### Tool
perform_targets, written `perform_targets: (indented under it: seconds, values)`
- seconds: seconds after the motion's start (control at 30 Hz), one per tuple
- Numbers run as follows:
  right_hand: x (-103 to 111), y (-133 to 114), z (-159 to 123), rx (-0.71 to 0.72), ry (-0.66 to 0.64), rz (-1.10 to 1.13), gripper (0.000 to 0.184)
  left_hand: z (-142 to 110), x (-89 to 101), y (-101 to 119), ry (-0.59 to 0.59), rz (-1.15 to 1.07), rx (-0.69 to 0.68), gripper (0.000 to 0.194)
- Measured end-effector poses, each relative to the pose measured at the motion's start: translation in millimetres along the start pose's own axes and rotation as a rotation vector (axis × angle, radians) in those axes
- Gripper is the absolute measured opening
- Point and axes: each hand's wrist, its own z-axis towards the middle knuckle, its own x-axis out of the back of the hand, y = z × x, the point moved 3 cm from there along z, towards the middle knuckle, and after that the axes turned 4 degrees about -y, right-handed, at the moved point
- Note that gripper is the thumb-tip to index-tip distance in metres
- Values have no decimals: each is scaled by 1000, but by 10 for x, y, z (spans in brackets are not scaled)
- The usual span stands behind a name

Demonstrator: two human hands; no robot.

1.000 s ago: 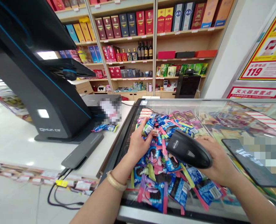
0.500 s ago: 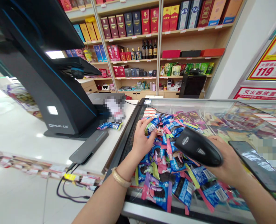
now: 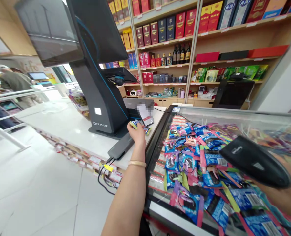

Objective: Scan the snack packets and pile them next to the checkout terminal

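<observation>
My left hand (image 3: 137,133) reaches over the white counter at the foot of the register, its fingers closed on a small snack packet (image 3: 134,123) in blue and yellow-green wrapping. Another wrapped packet (image 3: 147,130) lies beside those fingers, partly hidden. My right hand (image 3: 280,186), at the right edge and blurred, grips a black barcode scanner (image 3: 255,162). Below the scanner, a heap of blue and pink snack packets (image 3: 188,164) spreads over the glass display case (image 3: 157,183).
A black register stand (image 3: 106,98) with screens rises from the white counter (image 3: 61,123). A grey hub (image 3: 120,147) with cables sits at its edge. A phone (image 3: 146,114), partly pixelated, stands behind my left hand. Shelves of boxes and bottles line the back. A person (image 3: 17,83) is at far left.
My left hand has left the heap and moved left to the packets by the register. The view has turned left. My right hand still holds the scanner above the heap.
</observation>
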Motion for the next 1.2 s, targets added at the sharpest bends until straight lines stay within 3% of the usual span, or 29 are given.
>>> perform_targets:
  seconds: [0.13, 0.23, 0.3, 0.33, 0.4, 0.5, 0.6, 0.67, 0.73, 1.07, 1.2]
  values:
    - [-5, 13, -2, 4, -14, -42, 19, 24, 49, -40, -86, 160, -172, 74]
    - [-4, -11, 14, 10, 0, -46, 19, -32, 62, -8, 2, 200, -325, 82]
    - [0, -17, 25, 17, 0, -52, 23, -95, 23, 27, 31, 188, -358, 80]
    - [6, -17, 29, 23, 9, -55, 26, -134, -22, 44, -15, 192, -359, 75]
    - [17, -16, 36, 38, 28, -61, 29, -229, -143, 65, -205, 238, -362, 58]
    - [13, -36, 45, 61, 43, -62, 23, -419, -305, 42, -595, 417, -425, 40]
    - [-9, -73, 60, 38, 80, -25, 21, -582, -367, -64, -962, 667, -494, 46]
    - [-24, -103, 74, 30, 96, -33, 21, -627, -360, -140, -1098, 808, -511, 54]
    - [-34, -129, 89, 39, 90, -53, 22, -626, -345, -183, -1129, 897, -517, 57]
    - [-61, -127, 77, 49, 57, -74, 20, -642, -347, -114, -1051, 1002, -526, 59]
    - [-64, -116, 81, 51, 59, -77, 22, -568, -323, -4, -932, 809, -476, 56]
